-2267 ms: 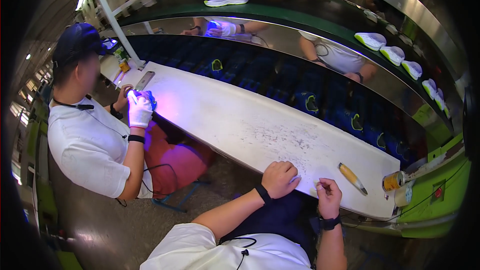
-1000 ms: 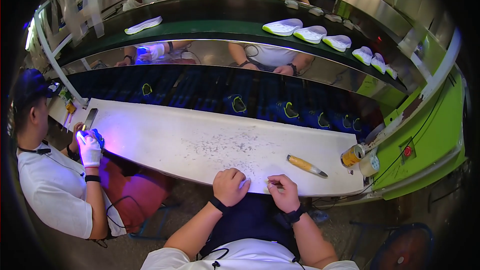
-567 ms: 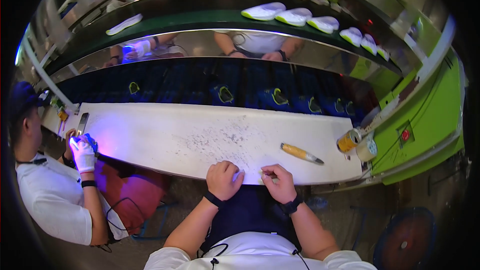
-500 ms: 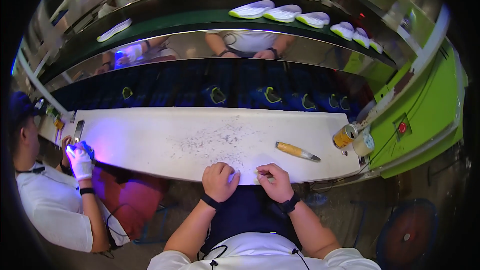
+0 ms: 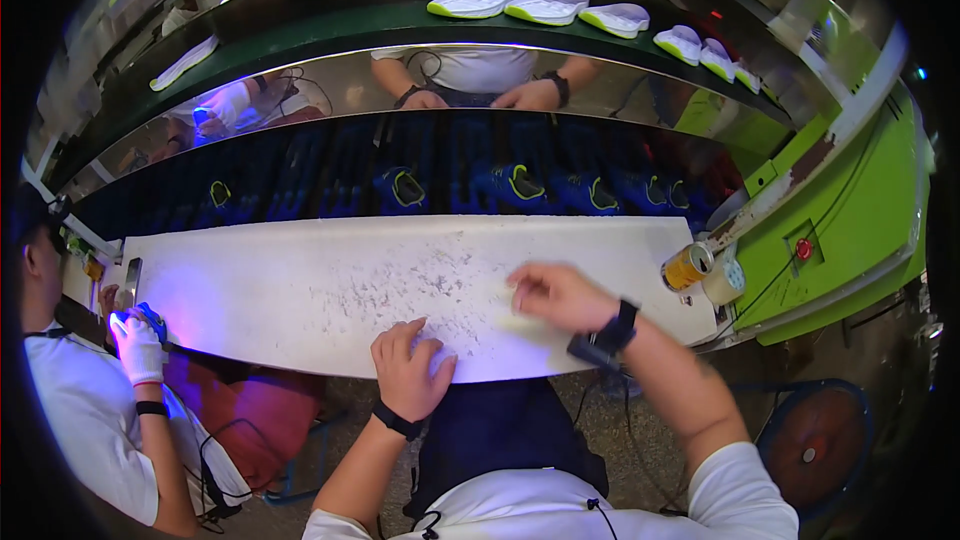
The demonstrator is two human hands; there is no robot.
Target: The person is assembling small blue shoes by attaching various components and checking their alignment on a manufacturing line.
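Observation:
My left hand (image 5: 408, 368) rests at the front edge of the white tabletop (image 5: 240, 280), open, its fingers loosely bent and apart. Over the table, right of the middle, my right hand (image 5: 562, 295) is curled and smeared by motion. A faint yellowish streak (image 5: 530, 326) shows just beneath its fingers. The yellow-handled tool with a dark pointed tip, seen earlier, no longer shows on the table; it fits that streak, and the hand appears to hold it. Small grey crumbs (image 5: 430, 285) lie scattered between and beyond my hands.
A yellow can (image 5: 686, 268) and a roll of pale tape (image 5: 724, 282) stand at the right end. White shoe soles (image 5: 548, 6) line the upper shelf; dark shoe uppers (image 5: 525, 183) lie below. At left a co-worker's gloved hand (image 5: 138, 348) holds something blue. A fan (image 5: 810, 455) stands lower right.
My right hand has moved forward and right from the table edge to where the yellow-handled tool lay. My left hand has drifted slightly left and its fingers have spread. The view has shifted slightly.

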